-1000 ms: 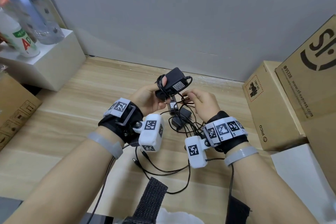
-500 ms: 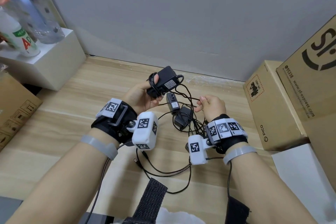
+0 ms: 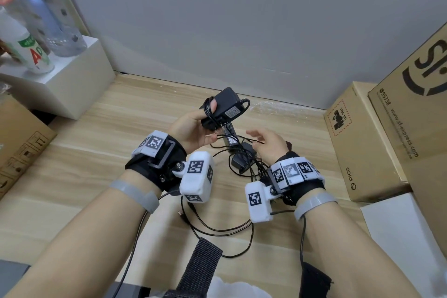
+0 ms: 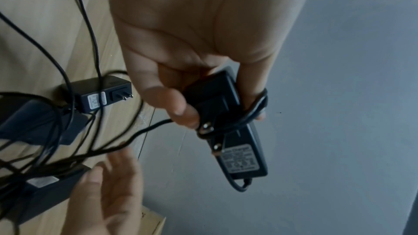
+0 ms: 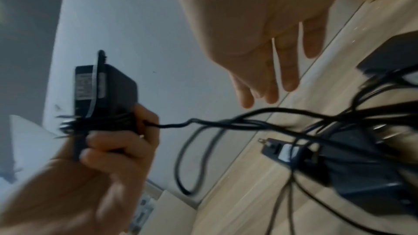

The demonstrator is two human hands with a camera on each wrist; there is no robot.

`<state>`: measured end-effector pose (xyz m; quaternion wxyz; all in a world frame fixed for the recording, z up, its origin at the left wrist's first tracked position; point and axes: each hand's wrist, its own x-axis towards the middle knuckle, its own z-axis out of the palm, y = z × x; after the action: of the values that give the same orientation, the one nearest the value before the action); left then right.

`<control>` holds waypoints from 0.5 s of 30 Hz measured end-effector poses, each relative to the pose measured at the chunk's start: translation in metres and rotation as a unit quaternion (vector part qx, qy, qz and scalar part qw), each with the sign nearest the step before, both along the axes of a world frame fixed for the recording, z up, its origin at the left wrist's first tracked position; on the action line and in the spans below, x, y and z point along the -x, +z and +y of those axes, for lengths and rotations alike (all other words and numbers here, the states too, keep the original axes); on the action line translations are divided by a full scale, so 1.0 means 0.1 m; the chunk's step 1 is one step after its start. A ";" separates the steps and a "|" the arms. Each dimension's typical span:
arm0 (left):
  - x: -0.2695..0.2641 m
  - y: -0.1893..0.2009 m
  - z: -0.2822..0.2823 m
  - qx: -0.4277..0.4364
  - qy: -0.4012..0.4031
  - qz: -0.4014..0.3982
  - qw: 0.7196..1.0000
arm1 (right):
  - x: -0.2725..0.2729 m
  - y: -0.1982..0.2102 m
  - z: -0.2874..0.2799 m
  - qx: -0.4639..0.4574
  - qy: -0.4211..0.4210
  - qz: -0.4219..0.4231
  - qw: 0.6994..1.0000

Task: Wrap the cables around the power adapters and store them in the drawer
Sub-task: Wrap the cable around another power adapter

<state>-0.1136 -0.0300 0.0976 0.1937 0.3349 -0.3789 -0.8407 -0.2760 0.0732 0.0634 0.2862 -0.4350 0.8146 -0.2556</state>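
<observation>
Head: left hand (image 3: 191,128) grips adapter (image 3: 223,110) raised over worktop (image 3: 72,176), cable (image 3: 232,146) part-wound

L wrist: thumb should pin the coils

R wrist: right hand (image 5: 260,45) released, fingers straight; regrab cable near adapter, wind taut

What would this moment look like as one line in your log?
step: wrapping cable | left hand: grips adapter, cable partly wound | right hand: open, near loose cable | other adapters: tangled on table | drawer: unseen

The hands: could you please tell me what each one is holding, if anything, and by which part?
The left hand grips the black power adapter by its prong end, over the wrapped cable turns. The right hand is open, holding nothing.
</observation>
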 end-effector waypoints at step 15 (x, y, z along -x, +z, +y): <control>0.03 0.13 -0.10 0.199 0.042 -0.086 0.975 | -0.44 0.34 -0.06 0.115 0.115 -0.179 0.970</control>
<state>-0.1169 -0.0396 0.1105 0.2587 0.3764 -0.5395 -0.7074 -0.2320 0.0677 0.0976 0.4026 -0.5027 0.6602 -0.3865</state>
